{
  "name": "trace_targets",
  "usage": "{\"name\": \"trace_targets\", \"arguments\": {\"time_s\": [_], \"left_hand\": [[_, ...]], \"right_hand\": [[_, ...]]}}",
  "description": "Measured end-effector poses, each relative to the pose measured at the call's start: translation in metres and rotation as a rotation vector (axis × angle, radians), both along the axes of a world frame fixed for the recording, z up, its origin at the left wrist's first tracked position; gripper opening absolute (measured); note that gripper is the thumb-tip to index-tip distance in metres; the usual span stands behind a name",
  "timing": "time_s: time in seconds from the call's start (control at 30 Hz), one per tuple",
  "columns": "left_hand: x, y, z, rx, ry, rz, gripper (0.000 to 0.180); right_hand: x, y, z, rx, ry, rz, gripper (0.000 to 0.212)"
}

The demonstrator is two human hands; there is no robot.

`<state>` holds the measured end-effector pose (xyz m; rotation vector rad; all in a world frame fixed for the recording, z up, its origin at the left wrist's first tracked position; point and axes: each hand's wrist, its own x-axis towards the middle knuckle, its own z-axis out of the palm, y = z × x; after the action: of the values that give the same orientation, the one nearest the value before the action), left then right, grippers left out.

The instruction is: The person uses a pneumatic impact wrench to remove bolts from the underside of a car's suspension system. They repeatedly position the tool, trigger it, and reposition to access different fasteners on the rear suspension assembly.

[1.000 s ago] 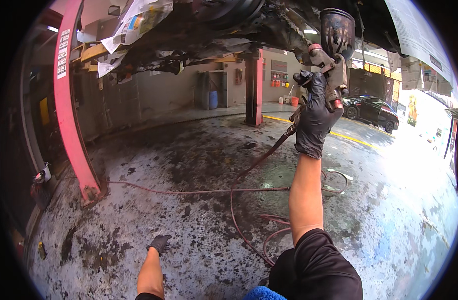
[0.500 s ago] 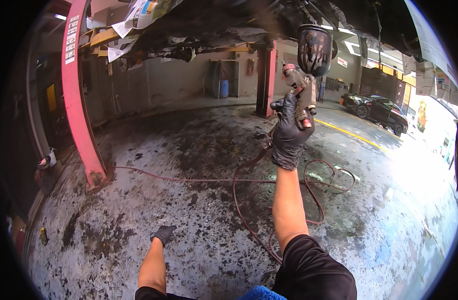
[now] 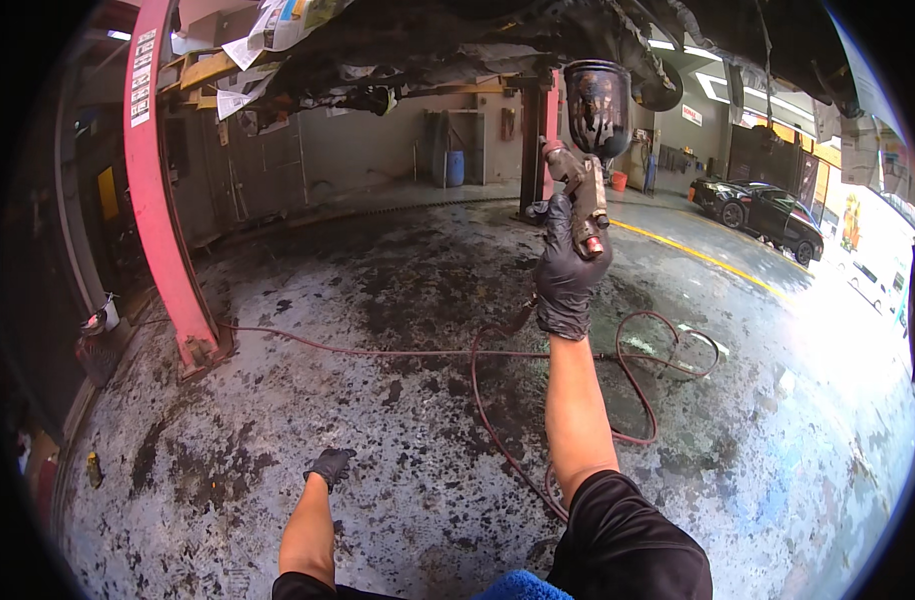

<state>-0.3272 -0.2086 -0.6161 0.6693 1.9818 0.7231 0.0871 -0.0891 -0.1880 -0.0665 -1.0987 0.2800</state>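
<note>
My right hand (image 3: 568, 268), in a black glove, is raised at arm's length and closed round the grip of a spray gun (image 3: 587, 200). A dark, paint-streaked cup (image 3: 599, 112) sits on top of the gun, close under the raised vehicle's dark underside (image 3: 448, 45). From below the hand a dark red air hose (image 3: 478, 395) runs down to the floor and loops there. My left hand (image 3: 330, 466), also gloved in black, hangs low over the stained floor with nothing visible in it; its fingers look loosely extended.
A pink lift post (image 3: 168, 200) stands at left, another post (image 3: 534, 150) farther back. Newspaper sheets (image 3: 288, 25) hang from the vehicle. The hose crosses the blotchy floor (image 3: 228, 500). Farther off are a blue barrel (image 3: 456, 168) and a black car (image 3: 760, 215).
The spray gun and my right hand have shifted slightly left and a little lower beneath the vehicle. The left hand has barely moved.
</note>
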Motion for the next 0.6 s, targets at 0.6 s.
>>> {"name": "trace_targets", "arguments": {"time_s": [0.6], "left_hand": [[0.014, 0.008, 0.005, -0.003, 0.050, -0.065, 0.053]], "right_hand": [[0.058, -0.004, 0.007, 0.021, 0.078, -0.265, 0.021]]}}
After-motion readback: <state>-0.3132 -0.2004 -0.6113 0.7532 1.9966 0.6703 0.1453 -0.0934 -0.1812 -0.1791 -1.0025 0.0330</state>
